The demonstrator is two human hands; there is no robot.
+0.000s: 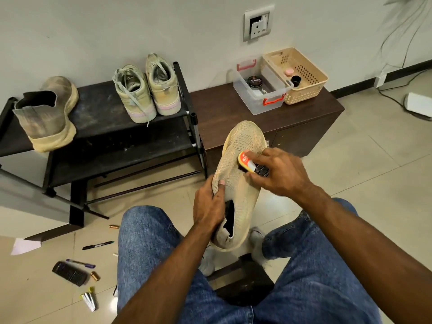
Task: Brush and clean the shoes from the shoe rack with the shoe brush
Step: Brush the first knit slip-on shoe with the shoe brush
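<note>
We see a beige knit shoe (pixel 236 183) held up over the lap, toe pointing away toward the dark wooden cabinet (pixel 233 113). The left hand (pixel 210 206) grips it at the collar, thumb pressed on the upper and fingers wrapped round the side by the opening. The right hand (pixel 278 171) curls round a shoe brush (pixel 251 163), which lies across the middle of the upper, its orange-and-white end sticking out to the left of the fingers and its bristle side against the knit. So the brush sits just ahead of the left thumb, between it and the toe.

To the left stands the black shoe rack (pixel 100 127). On its top shelf a matching beige shoe (pixel 46 113) lies at the left end, and a pair of pale green sneakers (pixel 147 90) stands at the right end, heels toward us. On the cabinet a clear plastic box (pixel 261 90) with red handles holds a round polish tin (pixel 254 81), touching a beige basket (pixel 301 76) beside it. Scattered on the tiled floor (pixel 374 160) at lower left we see pens (pixel 98 245) and a dark remote (pixel 70 273). Jeans-clad knees (pixel 149 242) frame the shoe below.
</note>
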